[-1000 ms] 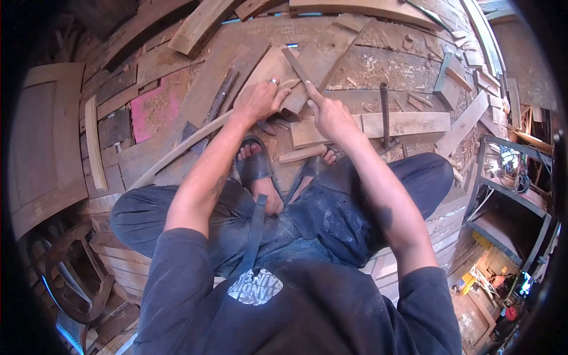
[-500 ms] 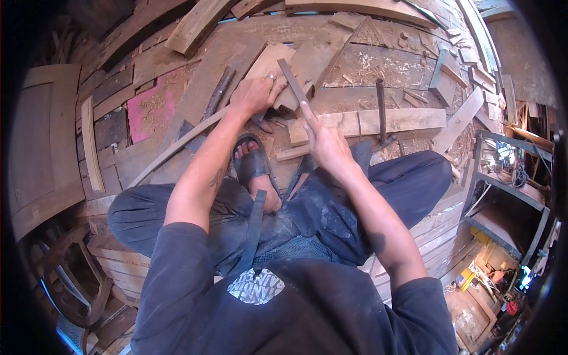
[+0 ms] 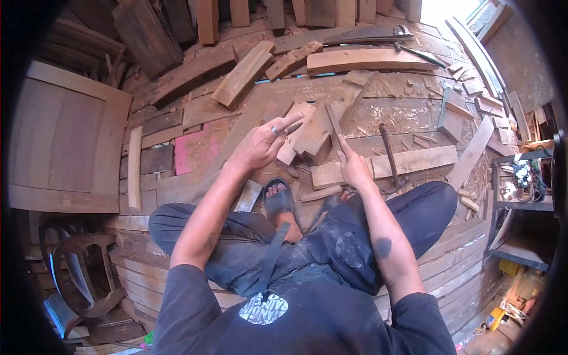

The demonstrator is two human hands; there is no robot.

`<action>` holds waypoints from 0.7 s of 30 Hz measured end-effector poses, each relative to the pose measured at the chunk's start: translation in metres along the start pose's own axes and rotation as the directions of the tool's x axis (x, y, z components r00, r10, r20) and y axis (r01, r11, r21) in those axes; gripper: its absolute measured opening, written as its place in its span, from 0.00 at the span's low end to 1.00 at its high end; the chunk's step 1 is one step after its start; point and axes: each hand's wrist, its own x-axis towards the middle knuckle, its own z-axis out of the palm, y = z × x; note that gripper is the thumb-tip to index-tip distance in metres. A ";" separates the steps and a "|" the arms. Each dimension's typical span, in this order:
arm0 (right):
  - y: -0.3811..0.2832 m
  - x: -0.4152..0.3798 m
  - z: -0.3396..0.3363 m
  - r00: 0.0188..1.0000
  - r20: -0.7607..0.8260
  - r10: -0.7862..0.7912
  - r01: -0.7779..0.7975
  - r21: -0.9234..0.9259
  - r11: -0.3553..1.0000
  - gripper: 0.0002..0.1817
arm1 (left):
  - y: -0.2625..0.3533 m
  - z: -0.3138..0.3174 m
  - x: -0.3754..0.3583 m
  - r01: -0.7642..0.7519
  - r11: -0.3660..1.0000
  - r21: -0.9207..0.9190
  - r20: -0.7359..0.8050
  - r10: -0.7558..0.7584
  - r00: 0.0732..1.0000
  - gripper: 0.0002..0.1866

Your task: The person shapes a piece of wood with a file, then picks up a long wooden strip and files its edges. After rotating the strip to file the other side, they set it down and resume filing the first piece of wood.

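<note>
Seated worker's left hand [image 3: 260, 145] is lifting off, fingers spread and holding nothing, while right hand [image 3: 353, 167] is gripping a thin blade [image 3: 335, 125] against the wood block [image 3: 312, 137] just beyond the sandalled foot [image 3: 281, 198]; firm bracing advisable.

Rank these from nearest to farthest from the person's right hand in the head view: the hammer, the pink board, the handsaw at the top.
1. hammer, just right of the right hand.
2. pink board, left, beyond the left hand.
3. handsaw, far up at the top.
</note>
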 end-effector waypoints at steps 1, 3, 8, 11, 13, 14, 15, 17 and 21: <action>-0.002 -0.004 -0.001 1.000 0.005 0.001 -0.001 -0.007 1.000 0.32 | 0.015 -0.010 -0.002 -0.019 1.000 0.012 0.020 0.019 1.000 0.26; -0.003 -0.011 -0.003 1.000 0.007 -0.001 0.001 -0.013 1.000 0.32 | 0.036 -0.027 -0.007 0.006 1.000 0.016 0.052 -0.007 0.999 0.29; 0.002 -0.023 -0.008 1.000 0.012 -0.010 0.010 -0.032 0.999 0.32 | 0.058 -0.042 -0.018 -0.107 0.994 0.004 -0.057 0.107 0.993 0.28; 0.008 -0.025 -0.005 0.998 -0.016 -0.066 0.066 0.013 0.998 0.32 | 0.064 -0.042 -0.018 -0.214 0.976 0.045 -0.184 0.219 0.958 0.22; 0.017 -0.026 -0.003 0.985 -0.095 -0.147 0.155 0.084 0.984 0.32 | 0.072 -0.046 -0.017 -0.177 0.984 0.026 -0.217 0.179 0.960 0.17; 0.019 -0.023 0.000 0.973 -0.135 -0.189 0.205 0.115 0.972 0.32 | 0.081 -0.051 -0.022 -0.083 0.996 -0.017 -0.195 0.078 0.978 0.16; 0.009 -0.027 -0.006 0.960 -0.164 -0.225 0.253 0.173 0.952 0.31 | 0.086 -0.056 -0.025 0.014 0.998 -0.058 -0.170 -0.024 0.985 0.14; -0.031 -0.055 -0.040 0.929 -0.224 -0.294 0.350 0.273 0.896 0.32 | 0.089 -0.066 -0.024 -0.022 0.999 -0.030 -0.181 0.016 0.983 0.13; -0.108 -0.115 -0.094 0.746 -0.427 -0.511 0.650 0.301 0.697 0.34 | 0.126 -0.084 -0.018 0.013 0.988 -0.157 -0.208 -0.046 0.977 0.15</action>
